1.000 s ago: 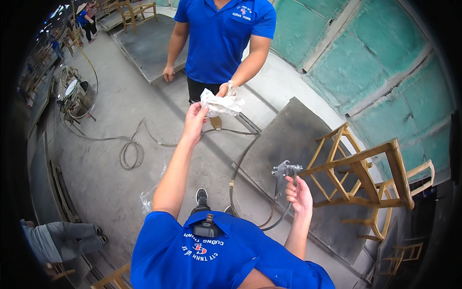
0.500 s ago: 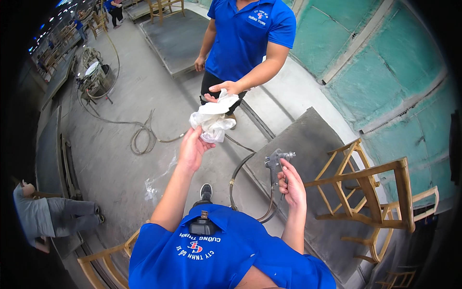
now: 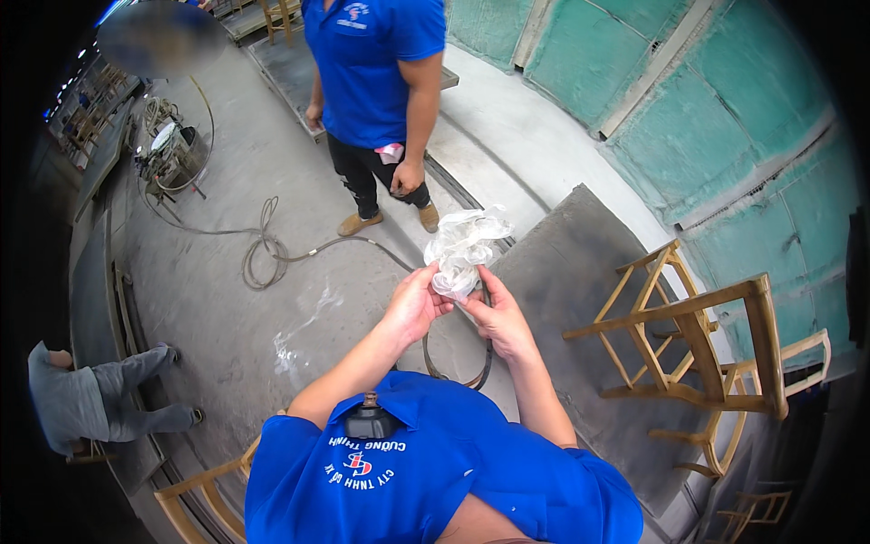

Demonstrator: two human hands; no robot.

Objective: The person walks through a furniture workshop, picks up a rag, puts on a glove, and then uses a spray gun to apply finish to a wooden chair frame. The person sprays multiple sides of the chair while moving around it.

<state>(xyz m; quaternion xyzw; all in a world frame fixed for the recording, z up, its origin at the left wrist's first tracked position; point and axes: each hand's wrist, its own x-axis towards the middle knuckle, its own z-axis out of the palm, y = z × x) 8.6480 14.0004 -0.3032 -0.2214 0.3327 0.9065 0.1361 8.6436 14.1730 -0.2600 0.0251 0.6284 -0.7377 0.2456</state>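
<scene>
Both my hands closed on a crumpled clear plastic bag (image 3: 464,249): left hand (image 3: 412,308) pinching its lower edge, right hand (image 3: 501,322) gripping beside it. Bag held above a black hose (image 3: 299,254) looped on the floor, left of a wooden chair (image 3: 702,349).

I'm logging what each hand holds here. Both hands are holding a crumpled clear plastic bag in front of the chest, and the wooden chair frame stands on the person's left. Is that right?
Not quite. The head view shows the wooden chair frame on the person's right, not the left. The rest holds: the left hand and the right hand both hold the crumpled clear plastic bag in front of the chest.
</scene>
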